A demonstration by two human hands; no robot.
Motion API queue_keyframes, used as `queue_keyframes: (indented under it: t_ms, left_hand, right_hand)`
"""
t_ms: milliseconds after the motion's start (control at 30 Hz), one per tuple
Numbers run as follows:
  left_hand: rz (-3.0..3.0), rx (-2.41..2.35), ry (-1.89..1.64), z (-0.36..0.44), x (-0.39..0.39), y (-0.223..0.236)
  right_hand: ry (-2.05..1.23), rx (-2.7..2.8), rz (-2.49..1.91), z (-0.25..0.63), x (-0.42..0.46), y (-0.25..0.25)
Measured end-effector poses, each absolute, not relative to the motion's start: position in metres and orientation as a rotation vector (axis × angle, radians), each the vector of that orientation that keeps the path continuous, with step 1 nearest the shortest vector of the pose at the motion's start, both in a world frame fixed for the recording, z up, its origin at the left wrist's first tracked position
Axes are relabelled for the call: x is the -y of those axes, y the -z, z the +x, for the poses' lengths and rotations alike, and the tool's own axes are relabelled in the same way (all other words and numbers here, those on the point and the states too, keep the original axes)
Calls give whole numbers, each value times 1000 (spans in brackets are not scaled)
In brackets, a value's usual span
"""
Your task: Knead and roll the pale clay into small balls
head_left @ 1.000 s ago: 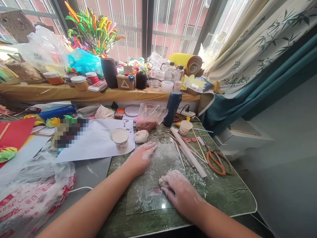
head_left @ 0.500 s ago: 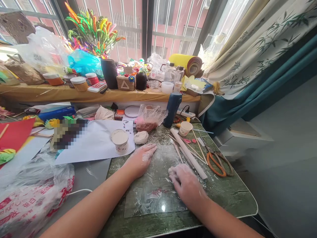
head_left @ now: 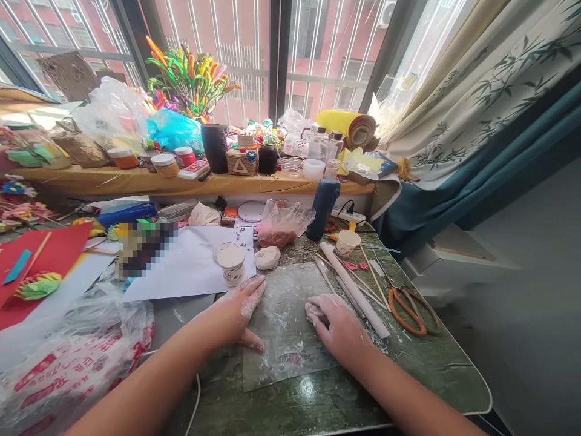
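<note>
A clear sheet (head_left: 284,321), smeared with white powder, lies on the dark green tabletop. My left hand (head_left: 242,309), dusty with white, rests on its left edge with the thumb spread away from the fingers. Over the sheet's right side is my right hand (head_left: 336,321), fingers curled in; whatever they may hold is hidden. A lump of white clay (head_left: 267,258) sits just beyond the sheet. Left of that lump, a paper cup (head_left: 231,266) filled with pale material stands on white paper (head_left: 181,260). To the right lies a white rolling pin (head_left: 356,290), close to my right hand.
Orange-handled scissors (head_left: 411,312), thin sticks and another paper cup (head_left: 348,242) are on the right. A blue bottle (head_left: 323,209) and a plastic bag of brown material (head_left: 279,233) stand behind. Crumpled plastic (head_left: 86,363) covers the left front. A crowded windowsill (head_left: 254,184) runs across the back.
My left hand has slid toward me and left along the sheet's edge, its thumb now spread. My right hand stays near the same spot, fingers still curled. The view has shifted slightly.
</note>
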State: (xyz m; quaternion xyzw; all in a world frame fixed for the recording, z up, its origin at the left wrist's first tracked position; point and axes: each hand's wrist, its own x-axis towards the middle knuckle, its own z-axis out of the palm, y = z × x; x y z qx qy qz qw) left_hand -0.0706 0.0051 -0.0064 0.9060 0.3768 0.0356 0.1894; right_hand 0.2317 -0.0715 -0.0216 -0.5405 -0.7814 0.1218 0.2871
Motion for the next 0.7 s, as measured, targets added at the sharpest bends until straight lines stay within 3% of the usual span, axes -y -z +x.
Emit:
queue_keyframes:
  t_ms: [333,533,700]
  left_hand:
    - [2506,-1045,-226,-76,-2,22]
    - [2422,-1055,-213,-75,-3,22]
    - [2342,-1106,-191,-72,-1,17]
  right_hand:
    - [-221,2008,-1557,190,10,22]
    - [-405,2342,-1146,158,35,19]
    - [-283,2153,-1436,170,12,20]
